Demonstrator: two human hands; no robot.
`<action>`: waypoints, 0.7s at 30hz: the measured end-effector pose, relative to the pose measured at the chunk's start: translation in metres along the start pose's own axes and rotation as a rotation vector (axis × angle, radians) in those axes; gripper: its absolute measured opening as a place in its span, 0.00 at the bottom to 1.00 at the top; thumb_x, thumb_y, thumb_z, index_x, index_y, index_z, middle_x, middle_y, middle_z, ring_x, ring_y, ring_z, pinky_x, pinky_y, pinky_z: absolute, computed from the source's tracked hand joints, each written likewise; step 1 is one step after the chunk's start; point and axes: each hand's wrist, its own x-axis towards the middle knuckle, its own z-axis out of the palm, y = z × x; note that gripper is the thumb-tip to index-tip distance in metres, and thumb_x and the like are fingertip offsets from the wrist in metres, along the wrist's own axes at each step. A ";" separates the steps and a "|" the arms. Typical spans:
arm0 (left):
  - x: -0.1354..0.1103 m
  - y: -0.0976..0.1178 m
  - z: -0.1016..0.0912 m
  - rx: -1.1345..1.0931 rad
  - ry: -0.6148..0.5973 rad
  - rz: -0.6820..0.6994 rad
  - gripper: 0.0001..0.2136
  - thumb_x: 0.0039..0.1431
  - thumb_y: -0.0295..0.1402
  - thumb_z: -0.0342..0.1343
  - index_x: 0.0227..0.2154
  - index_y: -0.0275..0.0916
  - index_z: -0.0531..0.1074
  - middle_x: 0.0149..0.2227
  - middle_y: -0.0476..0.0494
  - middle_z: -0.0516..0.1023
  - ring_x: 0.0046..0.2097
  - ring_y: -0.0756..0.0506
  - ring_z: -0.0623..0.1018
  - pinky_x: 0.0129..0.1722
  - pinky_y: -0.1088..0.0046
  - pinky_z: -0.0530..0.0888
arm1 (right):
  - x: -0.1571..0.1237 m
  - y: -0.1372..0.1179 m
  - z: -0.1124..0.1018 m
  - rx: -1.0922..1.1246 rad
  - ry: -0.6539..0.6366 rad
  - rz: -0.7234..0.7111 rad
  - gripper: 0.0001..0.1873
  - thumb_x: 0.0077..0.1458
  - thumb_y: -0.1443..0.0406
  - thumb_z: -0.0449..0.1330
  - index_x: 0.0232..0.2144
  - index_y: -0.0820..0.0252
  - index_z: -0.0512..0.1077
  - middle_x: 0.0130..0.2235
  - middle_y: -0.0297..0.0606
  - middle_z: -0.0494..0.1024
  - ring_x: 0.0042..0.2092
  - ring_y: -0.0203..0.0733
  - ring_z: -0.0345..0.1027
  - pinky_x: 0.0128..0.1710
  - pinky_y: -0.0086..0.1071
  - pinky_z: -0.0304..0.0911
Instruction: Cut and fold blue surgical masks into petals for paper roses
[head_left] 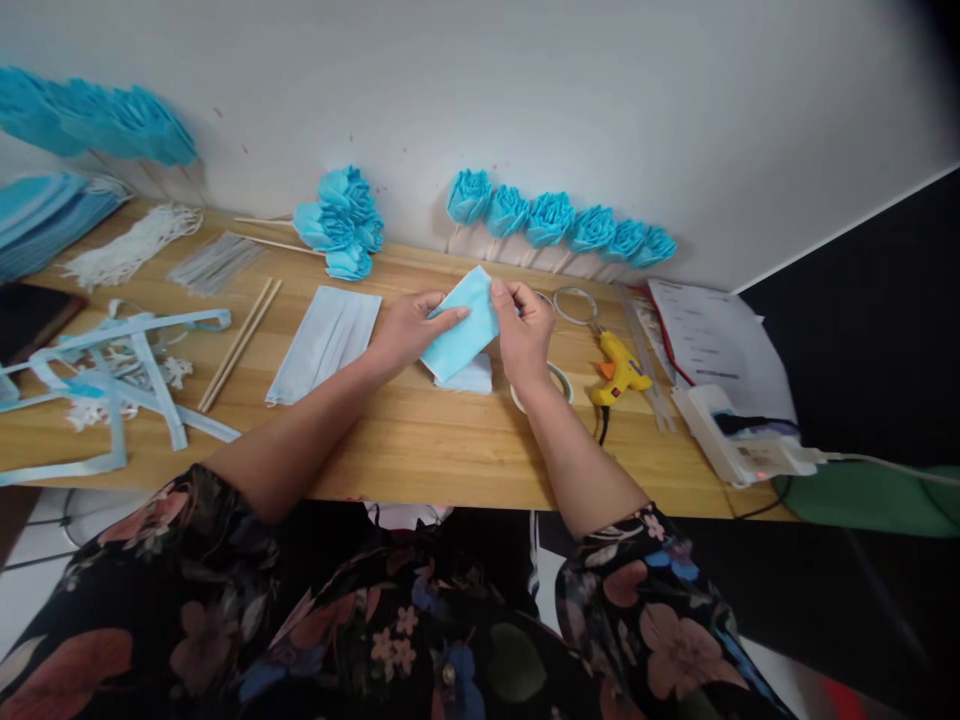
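We see both hands up over the middle of the table (pixel 420 440), a bit nearer its back edge than its front edge. Between them is the blue sheet (pixel 459 335), a pale rectangular piece held clear of the wood and tilted, w/ its top corner toward the wall.

The L hand (pixel 405 332) grips the sheet's left edge: fingers closed on it, index finger laid flat across the face. The R hand (pixel 525 335) pinches the upper right edge btw thumb and fingertips, narrow grip. So the sheet spans the gap btw the 2 grips, most of its face showing toward us.

Just under it, on the wood, lies a small folded blue piece (pixel 471 378). A tape roll (pixel 559 382) sits partly hidden under the R wrist. Right of that are a yellow glue gun (pixel 619 370) and a wire ring (pixel 576 305), then papers (pixel 712 345) and a white power strip (pixel 739 450) near the right edge.

Left of the L hand a flat mask (pixel 326 342) lies open, then 2 wooden sticks (pixel 240 342), w/ cut blue strips (pixel 112 370) toward the left front corner. Along the back edge blue flowers (pixel 559 220) lean on the wall in a row, w/ a flower cluster (pixel 341 222) further left.
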 end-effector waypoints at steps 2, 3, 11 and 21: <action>0.000 -0.002 0.000 0.001 -0.006 -0.021 0.20 0.53 0.50 0.62 0.33 0.35 0.77 0.29 0.47 0.77 0.29 0.49 0.73 0.26 0.75 0.68 | 0.001 0.001 -0.001 -0.033 0.029 -0.013 0.23 0.62 0.48 0.57 0.23 0.58 0.67 0.24 0.29 0.61 0.28 0.32 0.55 0.29 0.29 0.55; 0.000 -0.003 0.000 0.012 -0.004 -0.015 0.19 0.53 0.50 0.62 0.34 0.35 0.77 0.29 0.47 0.77 0.29 0.49 0.74 0.26 0.76 0.68 | 0.002 0.002 -0.001 -0.047 0.036 -0.019 0.23 0.62 0.48 0.56 0.23 0.57 0.66 0.23 0.29 0.60 0.28 0.32 0.54 0.29 0.29 0.54; 0.000 -0.002 -0.001 0.065 -0.021 0.057 0.20 0.55 0.51 0.60 0.28 0.36 0.74 0.25 0.48 0.74 0.28 0.50 0.71 0.25 0.75 0.65 | 0.002 0.001 -0.002 -0.114 0.043 -0.053 0.24 0.63 0.48 0.54 0.23 0.57 0.65 0.23 0.29 0.59 0.27 0.32 0.54 0.29 0.30 0.54; 0.001 0.005 -0.002 -0.064 -0.021 0.043 0.22 0.50 0.53 0.64 0.29 0.36 0.73 0.28 0.48 0.75 0.30 0.50 0.72 0.29 0.75 0.69 | -0.005 -0.006 0.000 -0.129 -0.078 -0.123 0.18 0.62 0.53 0.57 0.26 0.57 0.71 0.24 0.29 0.68 0.28 0.33 0.60 0.31 0.30 0.57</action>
